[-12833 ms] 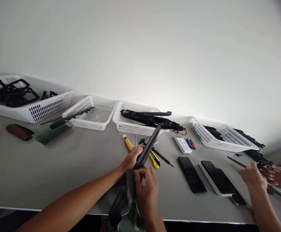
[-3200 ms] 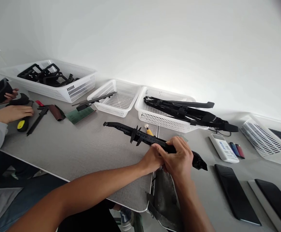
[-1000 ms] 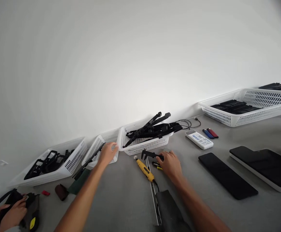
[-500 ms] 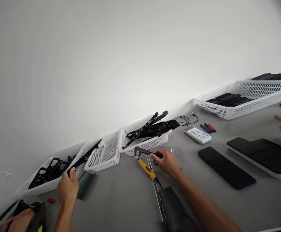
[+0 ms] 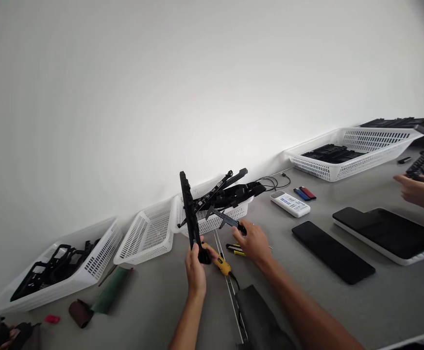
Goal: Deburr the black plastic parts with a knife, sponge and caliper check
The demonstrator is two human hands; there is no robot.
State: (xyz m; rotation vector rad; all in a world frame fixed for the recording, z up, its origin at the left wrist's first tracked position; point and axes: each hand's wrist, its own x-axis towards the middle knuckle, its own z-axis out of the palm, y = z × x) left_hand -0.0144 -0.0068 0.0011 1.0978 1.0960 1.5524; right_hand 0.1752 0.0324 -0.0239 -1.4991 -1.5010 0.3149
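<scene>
Work in hand: judged to be bringing part and gauge together; no contact between them is evident.
Left hand (image 5: 196, 273): clamped on the lower end of a black plastic strip (image 5: 190, 209), thumb on the near side, fingers curled round the right side.
Strip: raised above the table (image 5: 153, 301), near upright, top leaning left; most of its length stands free beyond the fingertips, in front of the white basket (image 5: 239, 210).
Right hand (image 5: 256, 245): fingers closed on the end of a vernier caliper (image 5: 228, 219); measuring jaws point left, parted, just beside the strip and apparently apart from it.
Next move: judged to call for a steady left grip and the jaws squared to the strip.
Below the hands: yellow rotary tool (image 5: 223, 266), partly covered by the left fingers; utility knife (image 5: 234, 249) beside it.
</scene>
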